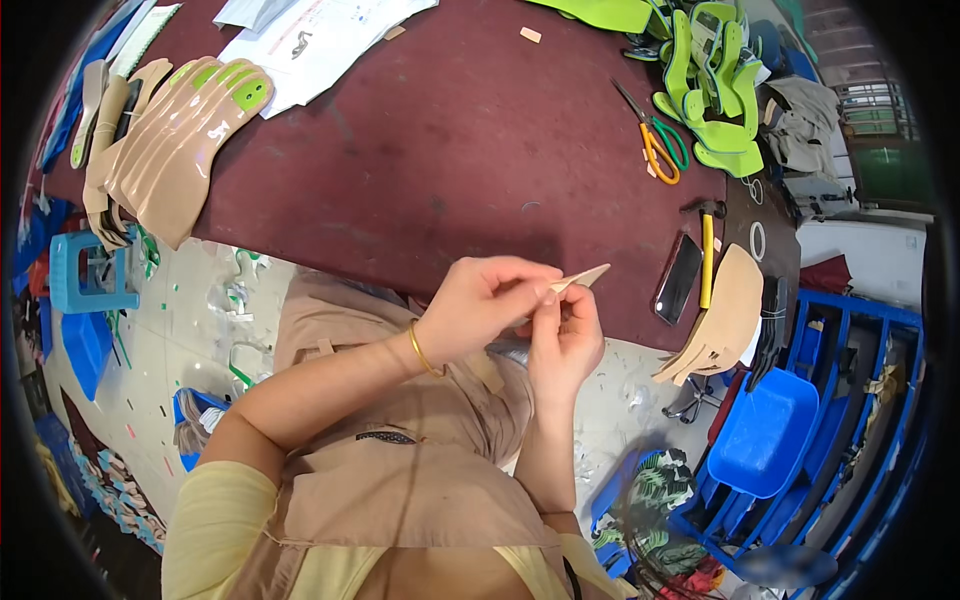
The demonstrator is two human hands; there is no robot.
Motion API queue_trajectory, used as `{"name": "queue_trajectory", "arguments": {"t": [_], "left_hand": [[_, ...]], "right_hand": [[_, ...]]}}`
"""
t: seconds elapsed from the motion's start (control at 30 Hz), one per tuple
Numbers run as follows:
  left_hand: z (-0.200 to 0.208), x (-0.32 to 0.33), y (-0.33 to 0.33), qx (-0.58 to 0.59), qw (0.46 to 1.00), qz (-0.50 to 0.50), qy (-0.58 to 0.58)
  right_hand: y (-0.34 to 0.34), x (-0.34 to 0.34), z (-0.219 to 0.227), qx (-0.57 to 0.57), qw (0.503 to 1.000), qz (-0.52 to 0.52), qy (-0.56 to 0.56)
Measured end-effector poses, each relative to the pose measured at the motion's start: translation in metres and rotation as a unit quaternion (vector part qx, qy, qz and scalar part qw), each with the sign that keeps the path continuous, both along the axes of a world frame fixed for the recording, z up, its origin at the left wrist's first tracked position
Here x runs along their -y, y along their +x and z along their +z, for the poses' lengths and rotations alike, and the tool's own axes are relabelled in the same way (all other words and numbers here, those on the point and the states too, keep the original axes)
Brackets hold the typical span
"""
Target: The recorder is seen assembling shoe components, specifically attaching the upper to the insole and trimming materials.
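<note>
Both hands meet over the near edge of the dark red table (420,170). Pinched in the fingertips is a small, thin beige piece (592,274) with a pointed end that sticks out to the right. My left hand (485,305) is closed, thumb and index finger on the left end of the piece. Fingers curled, my right hand (567,340) grips it from below with its thumb pressed against it. The fingers cover most of the piece, so its full shape is hidden.
Right of my hands lie a black phone (678,280), a yellow-handled hammer (708,260), beige cut pieces (733,300) and scissors (655,145). Green insole-like parts (730,90) pile up behind. Glossy beige parts (175,150) and papers (320,45) lie left. A blue bin (765,435) stands lower right.
</note>
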State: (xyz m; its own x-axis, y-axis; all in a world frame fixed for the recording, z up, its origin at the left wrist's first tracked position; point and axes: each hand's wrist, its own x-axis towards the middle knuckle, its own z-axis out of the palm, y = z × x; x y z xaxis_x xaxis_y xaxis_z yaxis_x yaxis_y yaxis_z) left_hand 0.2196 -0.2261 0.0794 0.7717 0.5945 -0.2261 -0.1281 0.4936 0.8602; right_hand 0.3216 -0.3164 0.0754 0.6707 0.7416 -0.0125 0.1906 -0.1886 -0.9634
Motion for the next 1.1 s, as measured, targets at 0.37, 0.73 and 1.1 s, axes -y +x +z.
{"name": "queue_trajectory", "arguments": {"t": [0.37, 0.73, 1.1], "left_hand": [[-0.089, -0.151, -0.065, -0.162, 0.889, 0.407, 0.136], [-0.067, -0.207, -0.09, -0.072, 0.946, 0.301, 0.1], [-0.077, -0.197, -0.085, -0.125, 0.917, 0.31, 0.216]], "right_hand": [[0.051, 0.221, 0.019, -0.297, 0.833, -0.219, 0.412], [0.286, 0.26, 0.057, 0.134, 0.949, -0.078, 0.275], [0.226, -0.221, -0.016, -0.042, 0.999, -0.01, -0.005]]}}
